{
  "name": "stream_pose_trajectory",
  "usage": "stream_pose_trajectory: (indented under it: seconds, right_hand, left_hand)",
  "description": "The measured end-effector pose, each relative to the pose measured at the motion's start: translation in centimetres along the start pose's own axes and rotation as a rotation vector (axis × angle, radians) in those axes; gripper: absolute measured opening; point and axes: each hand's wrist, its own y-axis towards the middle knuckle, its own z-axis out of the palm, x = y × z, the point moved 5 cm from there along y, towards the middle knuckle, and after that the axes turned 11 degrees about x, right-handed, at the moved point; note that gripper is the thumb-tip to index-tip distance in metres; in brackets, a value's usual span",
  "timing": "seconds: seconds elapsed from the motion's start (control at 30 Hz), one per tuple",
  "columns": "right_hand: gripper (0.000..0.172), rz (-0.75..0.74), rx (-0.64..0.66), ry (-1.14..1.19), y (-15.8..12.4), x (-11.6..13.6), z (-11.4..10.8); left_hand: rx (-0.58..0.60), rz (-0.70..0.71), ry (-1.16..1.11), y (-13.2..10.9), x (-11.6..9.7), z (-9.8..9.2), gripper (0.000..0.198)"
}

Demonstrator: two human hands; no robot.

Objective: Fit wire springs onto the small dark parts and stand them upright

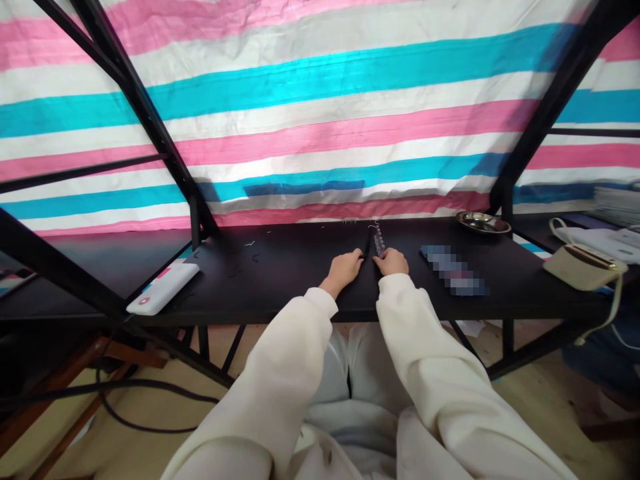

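Both of my hands rest close together over the black tabletop [295, 290]. My left hand [344, 270] is closed in a pinch at the lower end of a thin black stick-like thing [369, 241], whose exact kind I cannot make out. The fingers of my right hand [393, 262] are closed on the near end of a clear, bumpy strip [379, 239] that looks like a row of beads. This strip points away from me, beside the black stick. At the table's back edge, in line with the hands, lies a small dark coiled or beaded piece [349, 221].
A white power strip [163, 288] lies at left, a shiny metal dish [483, 223] at back right. Right of my hand is a blurred-out phone-shaped object [453, 270]; farther right, a cream pouch [583, 267] with a strap. Black frame bars [145, 120] stand before striped sheeting [350, 73].
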Motion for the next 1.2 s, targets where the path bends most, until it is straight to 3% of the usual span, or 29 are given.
stream_pose_trajectory:
  seconds: [0.47,0.67,0.8,1.2]
  right_hand:
    - [0.025,0.004,0.045,-0.039,-0.5,0.7,-0.1]
    - [0.035,-0.221,0.092,-0.062,-1.0,2.6,0.5]
    - [0.029,-0.361,0.098,-0.056,-1.0,3.1,1.1]
    - [0.024,-0.528,0.066,0.09,-1.3,3.6,1.1]
  left_hand:
    - [-0.348,-0.07,-0.447,-0.8,3.0,-1.8,0.026]
    - [-0.395,-0.121,-0.717,-0.8,3.6,-2.0,0.019]
    - [-0.417,-0.131,-0.896,-1.0,3.6,-2.2,0.013]
    - [-0.399,-0.095,-0.92,-1.0,3.2,-2.3,0.013]
